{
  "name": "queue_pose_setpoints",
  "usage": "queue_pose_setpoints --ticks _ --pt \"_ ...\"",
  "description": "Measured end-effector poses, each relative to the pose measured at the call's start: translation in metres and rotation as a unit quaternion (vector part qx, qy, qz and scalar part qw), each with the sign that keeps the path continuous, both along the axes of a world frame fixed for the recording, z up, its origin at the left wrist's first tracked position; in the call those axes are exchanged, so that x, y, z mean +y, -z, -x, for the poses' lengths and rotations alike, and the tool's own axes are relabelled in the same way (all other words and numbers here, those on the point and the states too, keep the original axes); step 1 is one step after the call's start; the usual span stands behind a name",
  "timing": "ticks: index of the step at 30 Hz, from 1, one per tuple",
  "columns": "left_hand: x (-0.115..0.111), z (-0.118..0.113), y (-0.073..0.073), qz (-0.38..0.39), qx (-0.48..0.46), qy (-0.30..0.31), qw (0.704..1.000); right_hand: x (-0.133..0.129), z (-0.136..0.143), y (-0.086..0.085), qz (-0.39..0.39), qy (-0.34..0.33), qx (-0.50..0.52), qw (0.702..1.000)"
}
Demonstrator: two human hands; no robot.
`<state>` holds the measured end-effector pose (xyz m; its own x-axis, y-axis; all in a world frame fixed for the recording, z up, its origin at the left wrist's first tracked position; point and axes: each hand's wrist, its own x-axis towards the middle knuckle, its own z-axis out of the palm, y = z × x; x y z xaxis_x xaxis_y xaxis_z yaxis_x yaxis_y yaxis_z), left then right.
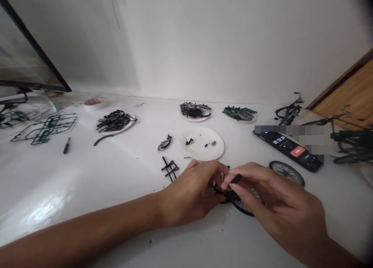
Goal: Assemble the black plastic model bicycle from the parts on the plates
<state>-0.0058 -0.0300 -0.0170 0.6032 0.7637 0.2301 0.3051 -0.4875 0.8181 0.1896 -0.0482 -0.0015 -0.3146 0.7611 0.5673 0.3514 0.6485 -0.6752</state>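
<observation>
My left hand (195, 190) is closed around the dark frame of a partly built model bicycle (244, 207), low over the table; its fingers hide most of the frame. One spoked black wheel of the model shows below my right hand (274, 198). Thumb and forefinger of that right hand pinch a small black part (237, 178) against the model, its exact kind unclear. A loose spoked wheel (287, 173) lies beyond my right hand. Beyond my left wrist lies a black lattice-like plastic part (170, 169).
A paper plate (217, 153) with a few tiny parts stands ahead. Plates of black parts (115, 120) and green parts (239, 113) are farther back. A phone (313, 166) and finished model bicycles (352, 140) stand right. Green sprues (49, 128) and a screwdriver (67, 147) lie left.
</observation>
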Motion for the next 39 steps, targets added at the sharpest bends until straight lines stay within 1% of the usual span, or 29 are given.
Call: queue_pose_setpoints --ticks 7,11,14,18,22,26,28,30,32,35,37,39 --pt "0.001 0.000 0.001 0.001 -0.003 -0.003 1.000 -0.002 0.000 0.001 0.001 0.018 -0.026 1.000" --pt "0.001 0.000 0.002 -0.002 -0.003 -0.001 1.000 -0.003 -0.002 -0.002 -0.001 0.021 -0.004 1.000" --pt "0.001 0.000 0.002 -0.006 -0.004 -0.002 1.000 -0.003 -0.004 -0.002 -0.014 0.008 0.010 1.000" --pt "0.000 0.000 0.002 0.002 0.000 0.001 1.000 -0.002 -0.005 0.001 0.001 -0.014 -0.004 1.000" --pt "0.000 0.000 0.001 0.000 0.003 -0.002 1.000 -0.003 -0.004 0.003 0.011 0.003 -0.026 1.000" --pt "0.000 0.000 0.001 -0.011 0.001 -0.005 1.000 -0.004 -0.004 0.004 0.007 0.016 -0.019 1.000" --pt "0.000 0.000 0.001 -0.011 0.006 -0.003 1.000 -0.004 -0.005 0.002 -0.003 0.007 -0.036 0.999" --pt "0.000 0.000 0.000 -0.007 0.009 0.001 1.000 -0.004 -0.006 0.000 -0.016 -0.016 -0.052 0.998" --pt "0.000 0.001 0.000 -0.003 0.009 0.002 1.000 -0.003 -0.005 -0.004 -0.039 -0.031 -0.044 0.998" --pt "0.000 0.000 0.000 -0.002 0.008 -0.001 1.000 -0.003 -0.004 -0.008 -0.064 -0.007 -0.031 0.997" --pt "-0.001 0.000 0.000 -0.002 0.008 -0.003 1.000 -0.004 -0.005 -0.011 -0.057 0.019 -0.043 0.997" --pt "-0.001 0.001 0.000 -0.002 0.010 -0.002 1.000 -0.003 -0.007 -0.014 -0.048 0.018 -0.062 0.997"
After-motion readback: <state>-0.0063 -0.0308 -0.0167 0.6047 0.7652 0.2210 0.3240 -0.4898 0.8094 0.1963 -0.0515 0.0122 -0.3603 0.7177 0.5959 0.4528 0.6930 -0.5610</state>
